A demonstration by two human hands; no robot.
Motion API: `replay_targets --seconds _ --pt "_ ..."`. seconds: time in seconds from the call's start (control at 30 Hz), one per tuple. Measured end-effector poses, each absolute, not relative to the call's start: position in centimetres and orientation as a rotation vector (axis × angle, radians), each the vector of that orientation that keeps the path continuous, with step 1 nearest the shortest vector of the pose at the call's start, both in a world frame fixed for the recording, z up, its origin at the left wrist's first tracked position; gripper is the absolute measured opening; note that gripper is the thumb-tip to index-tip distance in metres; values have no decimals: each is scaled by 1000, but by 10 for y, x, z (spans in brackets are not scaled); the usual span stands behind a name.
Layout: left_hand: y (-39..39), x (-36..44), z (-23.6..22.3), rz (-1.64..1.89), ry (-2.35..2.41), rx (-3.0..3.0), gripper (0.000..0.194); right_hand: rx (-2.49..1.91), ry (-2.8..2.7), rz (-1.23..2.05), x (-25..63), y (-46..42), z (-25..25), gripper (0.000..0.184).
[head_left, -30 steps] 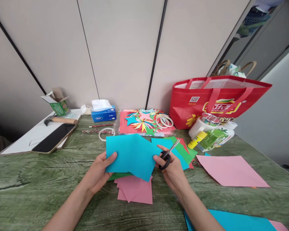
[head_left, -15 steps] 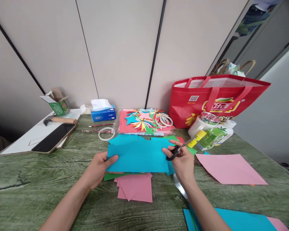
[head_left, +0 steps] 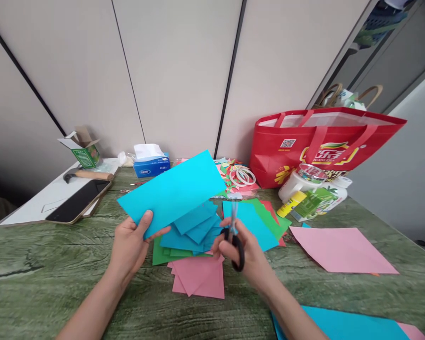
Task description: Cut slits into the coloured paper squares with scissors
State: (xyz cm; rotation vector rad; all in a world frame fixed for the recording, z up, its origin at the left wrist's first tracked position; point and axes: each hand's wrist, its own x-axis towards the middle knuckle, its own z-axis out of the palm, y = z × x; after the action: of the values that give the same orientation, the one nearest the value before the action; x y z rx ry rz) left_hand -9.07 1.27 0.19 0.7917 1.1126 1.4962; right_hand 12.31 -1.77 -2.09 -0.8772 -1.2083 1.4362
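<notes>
My left hand (head_left: pixel 129 243) pinches the lower left corner of a blue sheet of paper (head_left: pixel 175 191), which is raised and tilted up to the right. In my right hand (head_left: pixel 246 252) is a pair of black-handled scissors (head_left: pixel 237 248), blades pointing up and slightly blurred. Under and between the hands lie several smaller blue paper pieces (head_left: pixel 198 231), on top of green paper (head_left: pixel 159 252). Pink paper pieces (head_left: pixel 201 278) stick out at the front of that pile. Another blue sheet (head_left: pixel 257 224) rests on green and red paper just beyond my right hand.
A pink sheet (head_left: pixel 343 248) and blue paper (head_left: pixel 347 323) lie at right. Behind stand a red bag (head_left: pixel 269 160), a white mug (head_left: pixel 290 186), a yellow glue stick (head_left: pixel 291 204) and a tissue box (head_left: pixel 151 166). A phone (head_left: pixel 78 200) and a hammer (head_left: pixel 92 174) are at left.
My right hand has let go of the blue sheet and moved left and down with the scissors. The sheet has swung up at its right end, uncovering the blue pieces beneath.
</notes>
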Motion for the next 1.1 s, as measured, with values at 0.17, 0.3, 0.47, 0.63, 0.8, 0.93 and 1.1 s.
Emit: replay_targets --seconds 0.17,0.3,0.47,0.63,0.8,0.93,1.1 --pt "9 -88 7 1485 1125 786 40 -841 -1269 1734 105 -29 -30 32" --pt "5 -84 8 1453 1130 788 35 -870 -1240 1755 105 -28 -29 36" --pt "1 -80 2 1344 1125 820 28 -874 -1247 1760 106 -28 -26 36" --pt "-1 -79 -4 1285 1109 872 28 -868 -1248 1762 106 -29 -26 34" --pt "-1 -79 -4 1291 1093 873 27 -888 -1248 1751 106 -29 -25 34" --pt "-1 -79 -4 1286 1101 877 25 -887 -1261 1741 105 -29 -24 35" --pt "-1 -79 -5 1273 1114 903 22 -899 -1268 1730 105 -29 -22 37"
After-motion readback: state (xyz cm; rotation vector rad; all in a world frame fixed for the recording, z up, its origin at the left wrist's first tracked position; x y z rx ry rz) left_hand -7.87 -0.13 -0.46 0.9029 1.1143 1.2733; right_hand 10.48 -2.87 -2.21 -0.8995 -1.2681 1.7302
